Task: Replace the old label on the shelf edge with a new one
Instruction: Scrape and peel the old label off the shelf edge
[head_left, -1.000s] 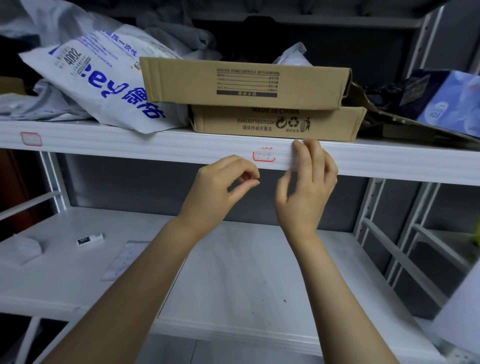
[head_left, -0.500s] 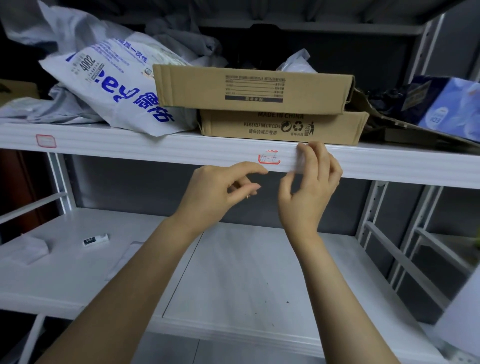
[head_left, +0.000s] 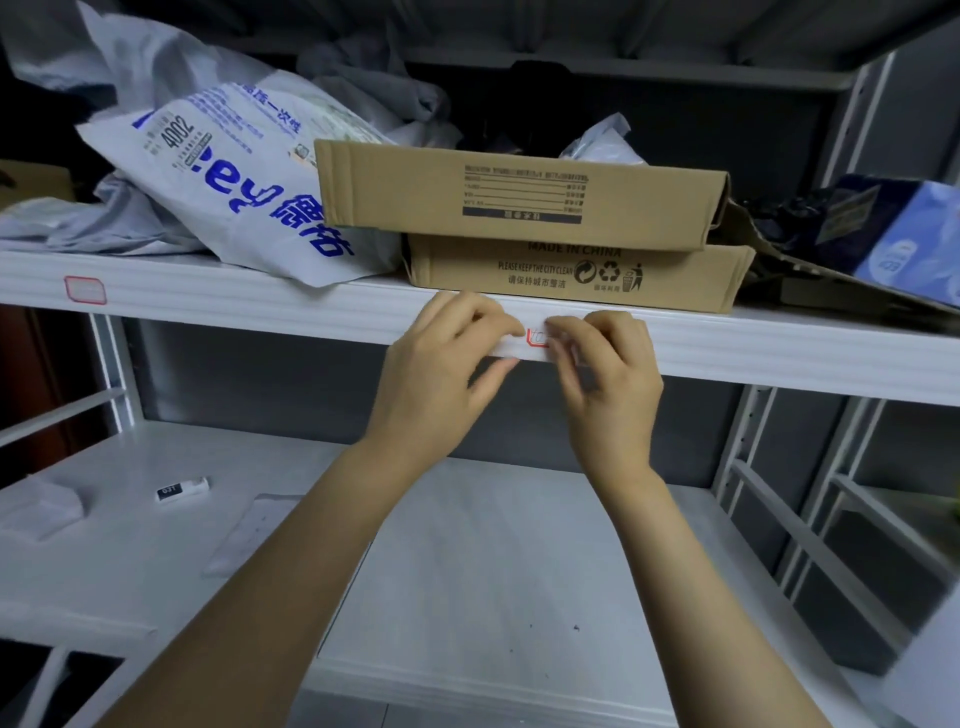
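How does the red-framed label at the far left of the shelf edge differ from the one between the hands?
The left label is in full view and untouched; the middle label is partly hidden by the right hand. The left label looks blank; the middle label shows writing. Both are red-framed, on the same shelf edge.

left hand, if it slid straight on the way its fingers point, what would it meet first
The left hand rests its fingertips on the shelf edge, pointing right, so it would first meet the red-bordered label beside them, then the right hand covering its far part; blur hides exact contact.
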